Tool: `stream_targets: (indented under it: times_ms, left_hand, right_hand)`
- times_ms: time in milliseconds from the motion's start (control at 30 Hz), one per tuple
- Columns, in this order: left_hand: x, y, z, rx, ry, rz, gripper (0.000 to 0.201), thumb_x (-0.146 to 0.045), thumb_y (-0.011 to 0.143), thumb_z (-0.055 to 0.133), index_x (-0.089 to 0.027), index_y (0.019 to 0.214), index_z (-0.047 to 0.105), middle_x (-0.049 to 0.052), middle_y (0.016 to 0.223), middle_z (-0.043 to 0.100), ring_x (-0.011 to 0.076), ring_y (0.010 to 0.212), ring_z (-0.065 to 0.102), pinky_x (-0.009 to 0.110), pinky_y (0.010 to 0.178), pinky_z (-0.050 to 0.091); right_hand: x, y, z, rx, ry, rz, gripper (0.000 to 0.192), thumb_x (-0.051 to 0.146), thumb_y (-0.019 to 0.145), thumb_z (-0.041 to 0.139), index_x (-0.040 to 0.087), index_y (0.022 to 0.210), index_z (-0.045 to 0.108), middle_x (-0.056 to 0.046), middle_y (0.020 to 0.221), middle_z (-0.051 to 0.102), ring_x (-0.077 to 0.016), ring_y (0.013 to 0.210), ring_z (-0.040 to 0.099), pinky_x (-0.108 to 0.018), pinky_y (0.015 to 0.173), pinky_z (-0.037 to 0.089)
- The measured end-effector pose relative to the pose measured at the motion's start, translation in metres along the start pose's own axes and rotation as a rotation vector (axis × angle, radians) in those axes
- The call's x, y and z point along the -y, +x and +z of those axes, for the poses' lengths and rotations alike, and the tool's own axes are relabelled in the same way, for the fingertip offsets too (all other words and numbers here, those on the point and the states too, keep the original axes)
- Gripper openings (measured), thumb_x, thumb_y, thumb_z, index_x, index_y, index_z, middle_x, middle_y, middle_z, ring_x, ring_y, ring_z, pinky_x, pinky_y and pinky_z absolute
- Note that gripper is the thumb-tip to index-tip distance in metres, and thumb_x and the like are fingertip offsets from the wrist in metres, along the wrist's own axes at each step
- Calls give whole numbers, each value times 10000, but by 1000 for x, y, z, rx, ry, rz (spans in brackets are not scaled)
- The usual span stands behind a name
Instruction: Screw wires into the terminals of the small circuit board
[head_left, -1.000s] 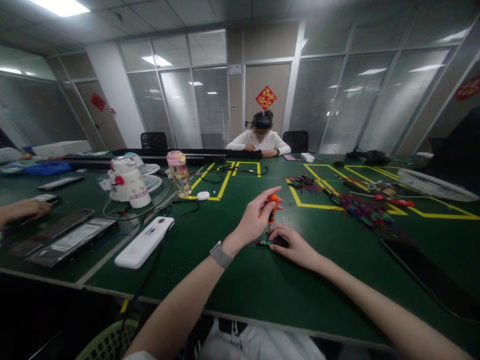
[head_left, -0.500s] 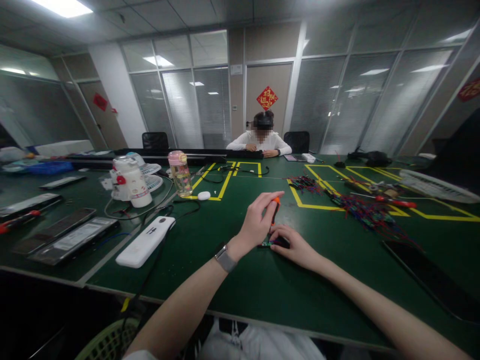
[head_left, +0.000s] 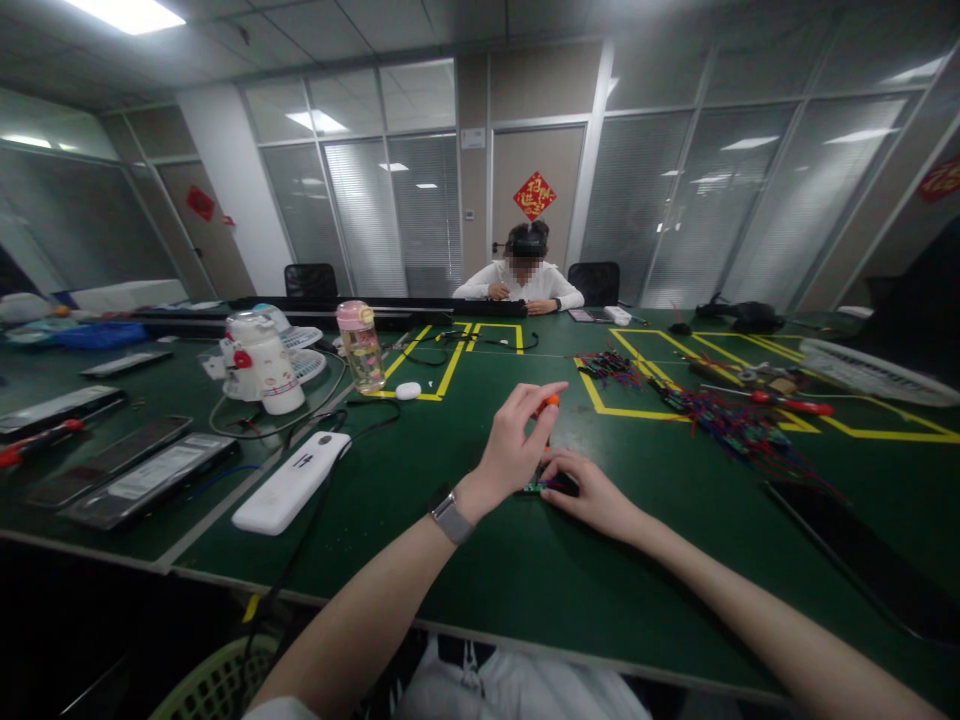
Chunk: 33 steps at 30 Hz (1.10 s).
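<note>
Two bare hands meet near the middle of the green bench [head_left: 465, 590] in the single head view. One left hand [head_left: 514, 440], with one grey wristwatch [head_left: 448, 515] on its wrist, is clenched around one small orange-handled screwdriver [head_left: 550, 403], which stands roughly upright with only the orange top showing past the fingers. One right hand [head_left: 589, 490] lies flat just beside it at 3 o'clock, its fingertips pressing down on one small dark circuit board [head_left: 541, 486]; whether it grips the board or only pins it, I cannot tell. The screwdriver's tip comes down onto that board, between the two hands.

At 9 o'clock from the hands lies one white oblong plastic device [head_left: 289, 483] with one black cable running off it. Farther out at 10 o'clock stand one white rounded jar with red spots [head_left: 259, 362] and one clear water bottle with a pink cap [head_left: 360, 347], near each other but apart. One small white oval piece [head_left: 407, 391] rests at 11 o'clock. At the far left edge lie several flat dark slabs [head_left: 142, 480], at least four, side by side.

At 2 o'clock, one tangled heap of red and blue wires [head_left: 731, 425] sprawls over yellow tape lines [head_left: 622, 412], with one red-handled screwdriver [head_left: 787, 403] beyond it. One black flat panel [head_left: 862, 560] lies at 4 o'clock.

At 12 o'clock, one person in a white top [head_left: 521, 280] sits at the far side of the bench, both hands on it, below one red diamond-shaped door decoration [head_left: 534, 195].
</note>
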<state>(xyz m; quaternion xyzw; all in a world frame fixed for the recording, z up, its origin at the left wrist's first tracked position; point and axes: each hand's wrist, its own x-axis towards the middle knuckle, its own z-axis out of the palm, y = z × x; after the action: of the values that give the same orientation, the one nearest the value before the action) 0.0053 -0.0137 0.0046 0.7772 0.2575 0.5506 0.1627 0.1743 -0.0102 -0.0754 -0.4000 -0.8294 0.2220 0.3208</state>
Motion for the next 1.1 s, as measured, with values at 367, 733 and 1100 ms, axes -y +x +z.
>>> stream_targets:
  times_ms: [367, 733, 1100]
  left_hand:
    - [4, 3, -2, -105, 9, -56, 104, -231, 833, 647, -189, 924, 673, 19, 860, 562, 131, 785, 554, 244, 711, 468]
    - [5, 3, -5, -4, -209, -120, 269, -243, 964, 412, -199, 1098, 640, 53, 988, 616, 153, 895, 603, 267, 794, 489]
    - [5, 5, -10, 17, -52, -67, 296, -277, 961, 436, -236, 1177, 634, 54, 1029, 574, 153, 943, 582, 288, 855, 474]
  right_hand:
    - [-1, 0, 3, -54, -1, 12, 76, 237, 743, 683, 191, 771, 629, -75, 1042, 655, -246, 1038, 601, -506, 1030, 333]
    - [-1, 0, 4, -52, -1, 4, 102, 266, 751, 694, 192, 759, 625, -75, 1045, 659, -242, 1033, 609, -507, 1032, 329]
    - [2, 0, 2, -34, -4, 15, 90, 264, 759, 685, 195, 780, 631, -75, 1056, 650, -241, 1042, 601, -503, 1029, 336]
